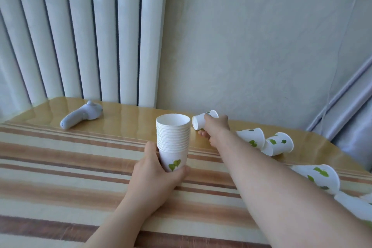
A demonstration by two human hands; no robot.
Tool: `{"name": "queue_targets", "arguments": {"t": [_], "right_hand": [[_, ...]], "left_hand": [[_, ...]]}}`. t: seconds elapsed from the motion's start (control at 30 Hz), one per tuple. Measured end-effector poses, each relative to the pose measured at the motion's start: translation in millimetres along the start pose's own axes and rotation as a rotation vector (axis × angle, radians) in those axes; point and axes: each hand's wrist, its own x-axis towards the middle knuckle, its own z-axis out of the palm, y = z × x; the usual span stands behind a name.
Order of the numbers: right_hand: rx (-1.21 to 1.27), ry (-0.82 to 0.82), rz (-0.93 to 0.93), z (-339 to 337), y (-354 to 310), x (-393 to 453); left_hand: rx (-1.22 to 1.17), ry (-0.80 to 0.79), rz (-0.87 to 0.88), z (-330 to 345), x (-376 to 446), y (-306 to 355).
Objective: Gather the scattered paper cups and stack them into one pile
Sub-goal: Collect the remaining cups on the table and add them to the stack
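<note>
- Your left hand wraps the base of the tall stack of white paper cups with green leaf prints, upright on the striped tablecloth. With so many nested rims above that low grip, a nudge could tip it.
- Just right of the stack, your right hand closes on a tipped white paper cup; squeezing could crush it.
- Further right of the stack, more fallen leaf-print cups lie under your forearm, which could sweep them off the table.
</note>
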Motion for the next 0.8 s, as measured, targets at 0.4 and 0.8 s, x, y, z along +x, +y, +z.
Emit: {"name": "queue_targets", "arguments": {"t": [0.4,0.8], "right_hand": [[0.560,-0.172,-0.095,-60,24,-78],[0.334,-0.148,-0.479,-129,62,-172]], "left_hand": [[-0.006,-0.033,0.066,-1,-6,1],[0.261,-0.095,0.287,1,-27,12]]}}
